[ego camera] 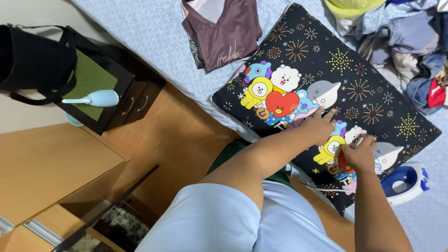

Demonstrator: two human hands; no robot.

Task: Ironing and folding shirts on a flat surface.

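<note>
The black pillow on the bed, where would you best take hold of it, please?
Probably by its near corner, coming from the bed's edge. The pillow lies flat and wide, so its face offers no grip. That corner overhangs, just below the right hand and left hand.

Bare bed sheet (154, 32) lies open left of the folded maroon shirt (224, 30); heaped clothes (401, 42) crowd the far right, an iron (405, 183) just beside the pillow (373, 74)

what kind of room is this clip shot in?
Likely a home bedroom. Both hands, left hand and right hand, rest on a black cartoon-print pillow lying on a bed with a light blue sheet. Loose clothes are piled beside it, and a dark bedside cabinet stands alongside.
</note>
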